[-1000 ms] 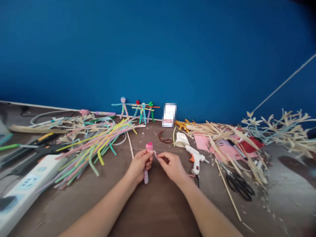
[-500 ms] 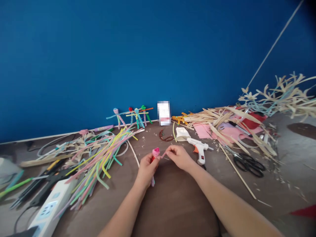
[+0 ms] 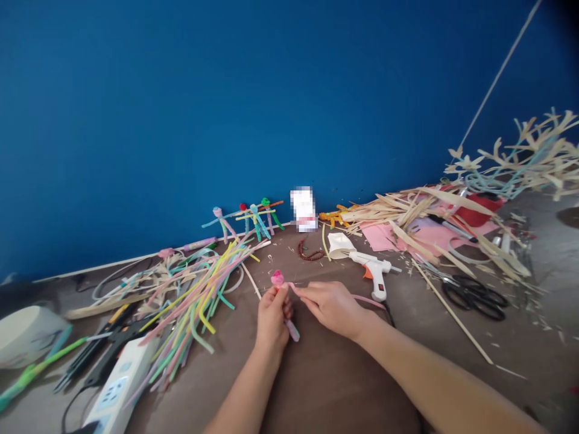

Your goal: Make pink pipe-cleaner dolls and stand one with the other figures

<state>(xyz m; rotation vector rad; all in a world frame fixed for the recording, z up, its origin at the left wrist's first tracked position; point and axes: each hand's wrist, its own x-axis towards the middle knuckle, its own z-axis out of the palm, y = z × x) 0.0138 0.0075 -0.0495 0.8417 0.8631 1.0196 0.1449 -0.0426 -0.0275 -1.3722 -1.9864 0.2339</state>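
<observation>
My left hand (image 3: 272, 316) is closed around a small pipe-cleaner figure (image 3: 277, 278). Its pink and red head pokes out above the thumb, and a pale purple end hangs below the fingers. Just to the right, my right hand (image 3: 332, 306) pinches a light pink pipe cleaner (image 3: 368, 300). One end of that strand reaches the figure beside my left thumb, and the other shows beyond my right hand. My fingers hide the figure's middle.
Colourful pipe cleaners (image 3: 199, 301) lie left, near a white power strip (image 3: 120, 386). Finished figures (image 3: 256, 220) lean against the blue wall. A white glue gun (image 3: 374, 271), black-handled scissors (image 3: 474, 295) and dry husk strips (image 3: 407, 211) lie right. A bead bracelet (image 3: 310, 253) sits ahead.
My right hand has turned over and come lower, and the pink strand now trails out on its far side. The head view has shifted slightly.
</observation>
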